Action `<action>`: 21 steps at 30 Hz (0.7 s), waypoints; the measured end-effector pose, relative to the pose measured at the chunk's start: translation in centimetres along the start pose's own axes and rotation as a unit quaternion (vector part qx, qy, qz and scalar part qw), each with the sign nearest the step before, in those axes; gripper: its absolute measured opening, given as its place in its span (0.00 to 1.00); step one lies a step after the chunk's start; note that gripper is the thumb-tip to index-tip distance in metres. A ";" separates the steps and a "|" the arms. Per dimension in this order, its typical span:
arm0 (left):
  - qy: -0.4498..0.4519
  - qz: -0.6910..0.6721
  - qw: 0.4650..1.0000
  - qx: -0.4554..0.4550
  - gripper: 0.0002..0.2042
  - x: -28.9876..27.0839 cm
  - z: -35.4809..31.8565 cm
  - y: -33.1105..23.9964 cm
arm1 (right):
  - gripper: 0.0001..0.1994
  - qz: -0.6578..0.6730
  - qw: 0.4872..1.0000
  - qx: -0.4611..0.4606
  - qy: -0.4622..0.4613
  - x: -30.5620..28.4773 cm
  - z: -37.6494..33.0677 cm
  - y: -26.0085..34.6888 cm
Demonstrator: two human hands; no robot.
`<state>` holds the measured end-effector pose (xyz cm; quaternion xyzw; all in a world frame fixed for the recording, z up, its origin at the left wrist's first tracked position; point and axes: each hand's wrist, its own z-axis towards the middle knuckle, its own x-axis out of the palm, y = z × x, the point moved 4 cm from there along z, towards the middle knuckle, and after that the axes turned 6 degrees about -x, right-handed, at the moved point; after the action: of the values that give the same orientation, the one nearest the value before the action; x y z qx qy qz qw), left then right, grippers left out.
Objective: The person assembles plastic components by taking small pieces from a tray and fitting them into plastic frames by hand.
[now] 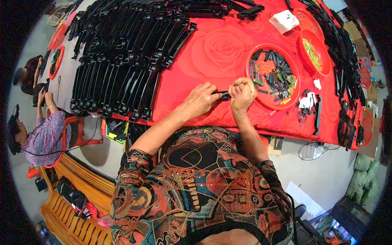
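Note:
Over the table's near edge, my left hand [199, 100] and my right hand [243, 93] are close together, both closed. A short stretch of a black plastic piece [223, 95] shows between them, its ends hidden in my fingers. My left hand pinches one end and my right fist wraps the other. Just beyond my right hand, a round red tray [248, 70] holds many small black strips and some green and yellow bits. To my left, long black plastic bars [110, 83] lie stacked in rows.
A red basket with yellow-green bits [302, 49] and a white box [284, 21] stand at the far right. White scraps [307, 101] and a black bar [317, 115] lie at the right on the red tablecloth [218, 51]. Two people work at the left; a wooden bench [69, 216] stands behind.

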<state>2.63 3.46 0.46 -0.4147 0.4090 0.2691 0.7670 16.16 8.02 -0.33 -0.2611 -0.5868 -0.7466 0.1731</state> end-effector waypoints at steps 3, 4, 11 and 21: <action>0.010 -0.005 1.000 -0.001 0.09 0.1 0.0 0.1 | 0.09 -0.006 1.000 -0.008 0.025 -0.5 0.1 -0.3; 0.015 -0.010 1.000 -0.003 0.09 0.1 0.0 0.0 | 0.09 -0.007 1.000 -0.007 0.024 -0.4 0.1 -0.2; 0.024 -0.026 0.999 -0.015 0.09 0.0 -0.1 0.0 | 0.10 0.008 0.999 0.031 0.031 -0.2 0.1 -0.1; 0.039 -0.020 0.999 -0.008 0.11 0.2 0.0 -0.2 | 0.09 -0.061 0.996 0.033 0.059 0.2 0.0 0.0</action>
<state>2.90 3.35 0.36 -0.4390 0.4281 0.2404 0.7524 15.96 8.01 -0.22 -0.1744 -0.6143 -0.7505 0.1704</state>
